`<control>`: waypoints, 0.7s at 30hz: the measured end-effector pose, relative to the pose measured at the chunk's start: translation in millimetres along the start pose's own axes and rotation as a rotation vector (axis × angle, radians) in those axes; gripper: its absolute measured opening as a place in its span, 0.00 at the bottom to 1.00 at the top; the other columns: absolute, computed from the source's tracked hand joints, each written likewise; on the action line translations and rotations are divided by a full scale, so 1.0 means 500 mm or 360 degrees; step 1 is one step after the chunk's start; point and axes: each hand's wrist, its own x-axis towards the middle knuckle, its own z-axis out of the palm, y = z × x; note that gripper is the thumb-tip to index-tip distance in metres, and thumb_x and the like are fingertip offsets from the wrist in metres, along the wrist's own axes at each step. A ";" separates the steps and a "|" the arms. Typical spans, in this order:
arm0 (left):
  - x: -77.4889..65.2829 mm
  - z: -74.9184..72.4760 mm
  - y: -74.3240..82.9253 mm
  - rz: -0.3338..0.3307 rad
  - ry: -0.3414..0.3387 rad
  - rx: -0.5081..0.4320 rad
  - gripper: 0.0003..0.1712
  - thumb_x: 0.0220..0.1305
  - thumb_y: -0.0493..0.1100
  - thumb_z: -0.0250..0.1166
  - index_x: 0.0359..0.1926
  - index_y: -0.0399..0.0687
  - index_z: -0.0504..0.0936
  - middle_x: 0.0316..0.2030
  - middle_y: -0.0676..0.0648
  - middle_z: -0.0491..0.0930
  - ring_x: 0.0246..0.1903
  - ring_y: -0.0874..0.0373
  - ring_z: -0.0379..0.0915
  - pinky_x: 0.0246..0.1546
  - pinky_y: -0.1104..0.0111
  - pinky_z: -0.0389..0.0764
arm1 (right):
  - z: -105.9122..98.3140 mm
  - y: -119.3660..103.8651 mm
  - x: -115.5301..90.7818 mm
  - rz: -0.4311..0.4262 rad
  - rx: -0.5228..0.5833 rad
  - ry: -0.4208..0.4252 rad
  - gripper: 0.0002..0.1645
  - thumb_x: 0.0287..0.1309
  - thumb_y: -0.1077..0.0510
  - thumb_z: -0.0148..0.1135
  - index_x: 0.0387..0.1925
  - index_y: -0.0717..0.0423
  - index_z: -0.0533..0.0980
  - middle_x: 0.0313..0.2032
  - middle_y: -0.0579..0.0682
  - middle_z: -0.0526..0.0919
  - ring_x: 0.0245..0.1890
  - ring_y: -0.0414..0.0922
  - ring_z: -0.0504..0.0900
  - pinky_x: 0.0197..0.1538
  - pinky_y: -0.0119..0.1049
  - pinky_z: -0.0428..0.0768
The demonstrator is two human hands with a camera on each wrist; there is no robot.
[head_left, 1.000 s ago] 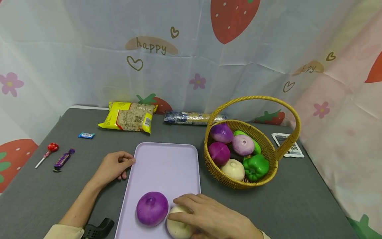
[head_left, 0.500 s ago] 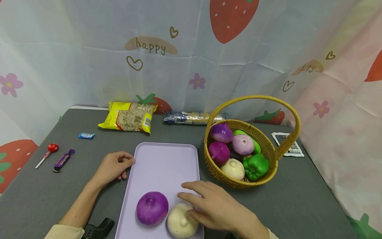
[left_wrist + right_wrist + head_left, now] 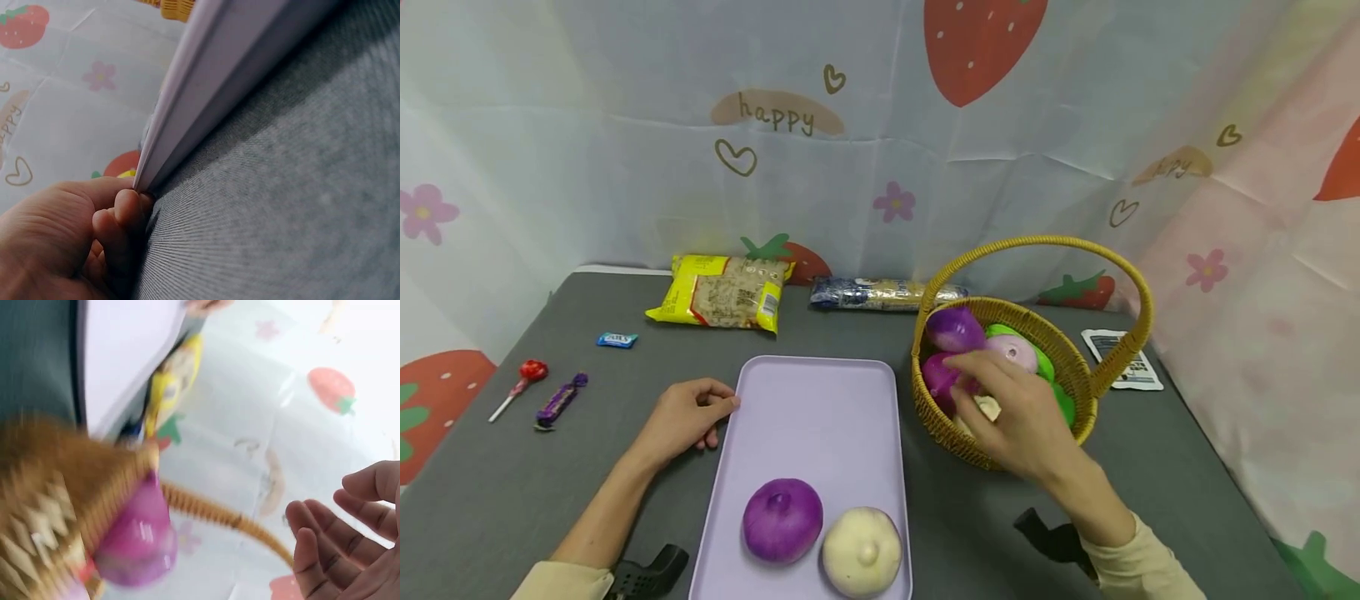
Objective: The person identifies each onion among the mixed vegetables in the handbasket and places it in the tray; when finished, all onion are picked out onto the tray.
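At the upper left edge of the lavender tray (image 3: 820, 417), my left hand (image 3: 688, 421) pinches the rim between thumb and fingers; the left wrist view shows the thumb (image 3: 112, 187) at the rim. A purple onion (image 3: 782, 521) and a cream-white onion (image 3: 861, 552) lie side by side in the tray's near end. My right hand (image 3: 1018, 417) reaches over the wicker basket (image 3: 1078, 367), fingers spread and slightly bent, holding nothing. Under it, a magenta onion (image 3: 940, 379), a purple onion (image 3: 955, 329) and a pale onion (image 3: 1013, 350) show; a white onion and a green pepper (image 3: 1065, 404) are partly hidden.
Behind the tray lie a yellow snack bag (image 3: 726, 292) and a long blue-gold packet (image 3: 872, 294). On the left are a lollipop (image 3: 527, 379), a purple-wrapped candy (image 3: 561, 402) and a blue candy (image 3: 617, 340). The basket's tall handle (image 3: 1037, 242) arches up; a white pouch (image 3: 1123, 360) lies to its right.
My right hand has let go of the cream-white onion in the tray and moved up and right to over the basket. The left hand stays at the tray's rim.
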 end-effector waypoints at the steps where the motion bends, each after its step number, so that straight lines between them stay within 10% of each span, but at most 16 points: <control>1: 0.000 -0.001 0.000 0.0001 0.0003 0.0000 0.17 0.67 0.48 0.62 0.47 0.39 0.80 0.23 0.47 0.78 0.14 0.60 0.74 0.17 0.67 0.78 | -0.009 0.011 0.011 0.0037 -0.0038 -0.0014 0.15 0.55 0.64 0.63 0.47 0.57 0.80 0.39 0.49 0.85 0.30 0.39 0.80 0.33 0.29 0.79; 10: -0.002 -0.002 0.004 0.0016 0.0013 -0.0021 0.19 0.67 0.48 0.63 0.48 0.37 0.80 0.23 0.47 0.79 0.14 0.61 0.74 0.17 0.68 0.77 | -0.050 0.112 0.084 0.0525 -0.0430 -0.0521 0.24 0.63 0.53 0.60 0.59 0.53 0.74 0.53 0.58 0.80 0.41 0.54 0.83 0.36 0.51 0.82; 21: -0.003 -0.005 0.007 0.0017 0.0015 -0.0021 0.19 0.67 0.48 0.62 0.48 0.36 0.79 0.25 0.46 0.79 0.14 0.61 0.74 0.17 0.68 0.78 | 0.003 0.166 0.112 0.0803 -0.0394 -0.1190 0.37 0.70 0.41 0.50 0.73 0.52 0.58 0.67 0.65 0.66 0.59 0.66 0.75 0.58 0.64 0.74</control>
